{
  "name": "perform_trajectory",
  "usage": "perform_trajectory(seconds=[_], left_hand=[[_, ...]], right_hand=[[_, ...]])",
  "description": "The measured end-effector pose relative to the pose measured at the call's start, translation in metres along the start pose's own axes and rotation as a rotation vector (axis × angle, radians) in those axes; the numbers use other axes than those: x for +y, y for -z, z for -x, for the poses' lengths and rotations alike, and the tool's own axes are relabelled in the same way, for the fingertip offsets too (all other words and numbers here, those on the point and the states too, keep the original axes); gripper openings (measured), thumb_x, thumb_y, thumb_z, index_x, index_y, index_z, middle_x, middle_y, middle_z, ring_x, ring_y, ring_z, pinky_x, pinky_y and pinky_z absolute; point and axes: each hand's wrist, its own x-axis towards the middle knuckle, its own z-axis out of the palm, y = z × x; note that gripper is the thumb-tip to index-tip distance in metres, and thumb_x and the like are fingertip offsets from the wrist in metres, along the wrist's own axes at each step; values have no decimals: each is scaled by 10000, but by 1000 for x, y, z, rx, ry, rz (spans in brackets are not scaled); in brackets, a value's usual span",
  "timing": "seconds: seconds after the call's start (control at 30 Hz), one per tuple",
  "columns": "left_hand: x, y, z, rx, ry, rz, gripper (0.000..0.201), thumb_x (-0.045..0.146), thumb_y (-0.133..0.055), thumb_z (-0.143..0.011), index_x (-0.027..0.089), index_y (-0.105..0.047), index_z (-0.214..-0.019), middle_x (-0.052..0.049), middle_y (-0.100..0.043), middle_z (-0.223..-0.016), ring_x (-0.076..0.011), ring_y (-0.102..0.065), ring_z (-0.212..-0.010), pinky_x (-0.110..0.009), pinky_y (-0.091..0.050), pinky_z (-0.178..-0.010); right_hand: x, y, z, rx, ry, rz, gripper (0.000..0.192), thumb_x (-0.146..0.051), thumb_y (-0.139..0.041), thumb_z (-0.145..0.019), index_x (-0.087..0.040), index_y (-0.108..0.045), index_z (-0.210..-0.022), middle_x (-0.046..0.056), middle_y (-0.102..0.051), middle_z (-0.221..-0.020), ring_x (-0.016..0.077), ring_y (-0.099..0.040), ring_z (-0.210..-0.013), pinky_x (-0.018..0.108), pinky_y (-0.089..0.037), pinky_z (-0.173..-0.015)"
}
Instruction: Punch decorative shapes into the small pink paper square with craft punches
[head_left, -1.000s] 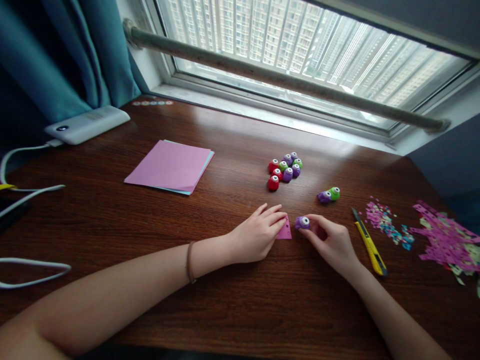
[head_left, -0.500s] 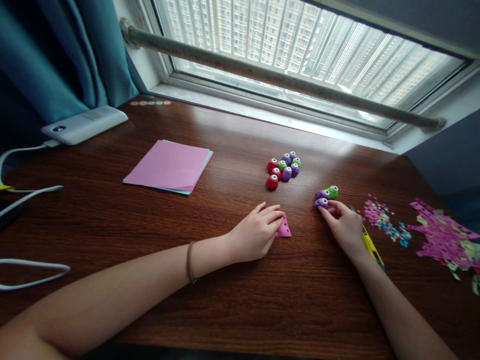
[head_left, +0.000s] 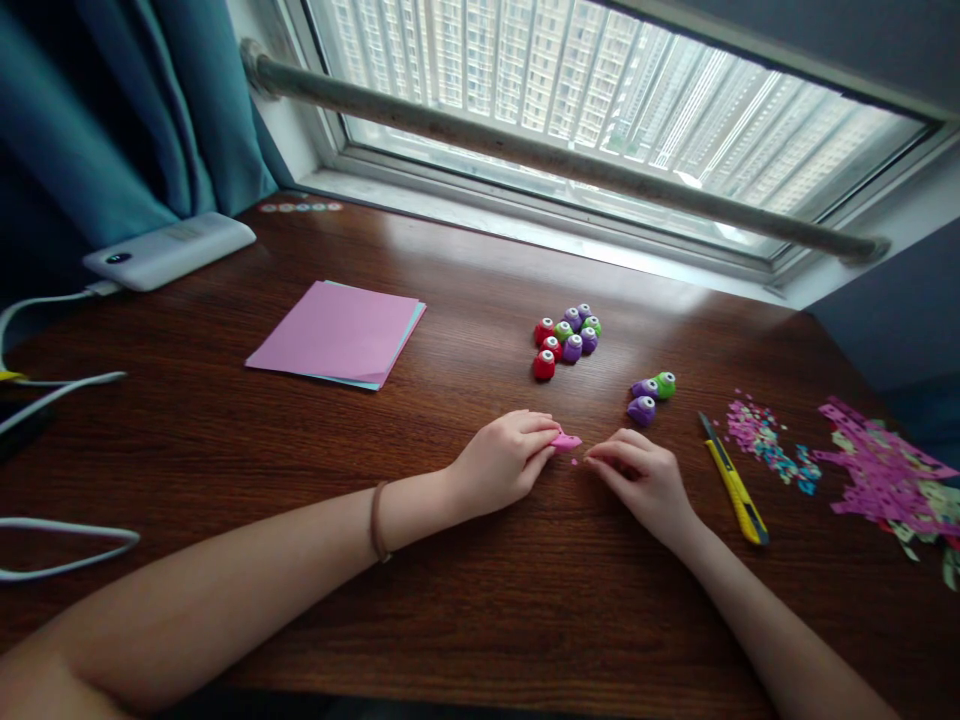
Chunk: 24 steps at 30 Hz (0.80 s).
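From the head view, we see the left hand (head_left: 501,462) pinching a small pink paper scrap (head_left: 565,441) between thumb and fingers (head_left: 541,432), its edge lifted a little off the bench (head_left: 480,620). The scrap pokes out to the right of those fingertips, and only its free tip shows; the rest is tucked under the hand. The right hand (head_left: 643,478) sits just beside it, fingers curled loosely and grasping nothing that we can make out, its fingertips near the scrap's tip but apart from it. A tiny pink fleck (head_left: 574,461) lies on the wood between the two hands.

What could go wrong here, as we judge it? The scrap is thin and held only at one edge, so a firm pinch could crease or tear it, and a loose one could let it slip flat again. A sweep of the right wrist could knock the yellow knife (head_left: 735,480) lying close to its right.

Beyond the right hand, two purple punches and a green one (head_left: 649,394) stand near, untouched. A cluster of punches (head_left: 567,340) sits farther back, a stack of coloured paper (head_left: 337,333) to the left, and confetti (head_left: 769,440) with punched strips (head_left: 885,475) at far right.
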Motion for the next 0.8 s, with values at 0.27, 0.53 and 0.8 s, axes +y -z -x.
perform_trajectory(seconds=[0.27,0.53,0.8], left_hand=[[-2,-4,1,4,-29,-49,271,217,-442,-877,127,-585,-1088,-87,-594,-1147,-181,-518,-1107,-346,-420,-997],[-2,-2,1,40,115,-115,411,225,-537,-805,119,-477,-1199,-122,-489,-1249,-252,-357,-1236,-451,-344,-1040],[-1,2,0,-31,196,-196,250,379,-606,-776,167,-574,-903,-70,-535,-1059,-240,-424,-1026,-411,-404,-861]], right_hand=[[-1,-9,-2,-121,2,-8,47,-226,-591,-821,-221,-625,-789,7,-580,-804,155,-530,-784,296,-422,-720],[-8,-4,-1,-167,29,53,80,-200,-509,-850,-198,-541,-777,21,-553,-811,162,-521,-765,298,-427,-707],[28,52,-8,311,-178,268,99,-279,-561,-810,-180,-566,-812,25,-605,-710,159,-559,-596,284,-422,-617]])
